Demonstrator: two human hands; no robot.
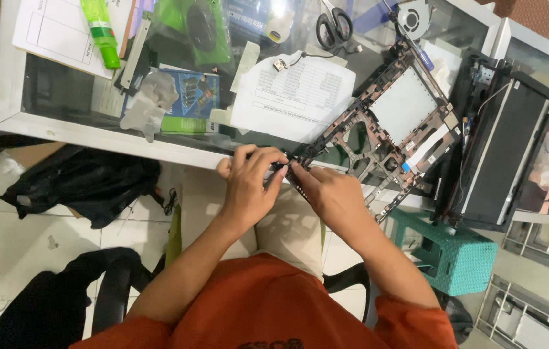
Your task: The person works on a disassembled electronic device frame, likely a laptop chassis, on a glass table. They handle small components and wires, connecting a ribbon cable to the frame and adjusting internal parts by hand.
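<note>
Both hands work at the near corner of a stripped laptop base at the desk edge.

Head view: the left hand (248, 184) is curled, its fingertips pinching a small dark part (279, 167) at the corner of the laptop chassis (384, 132) — the right hand (329, 194) meets it there, fingers closed on the same corner of the frame. The chassis lies tilted across the glass-topped desk (9, 97), its near corner overhanging the desk edge above the person's lap. Just beside it, a printed sheet of paper (300, 97) lies under its far-left side; a black laptop lid (504, 155) rests to its right. Scissors (334, 27) and a green bottle (101, 31) sit further back — well apart from the hands. A teal plastic stool (455, 249) stands on the floor below the chassis.
</note>
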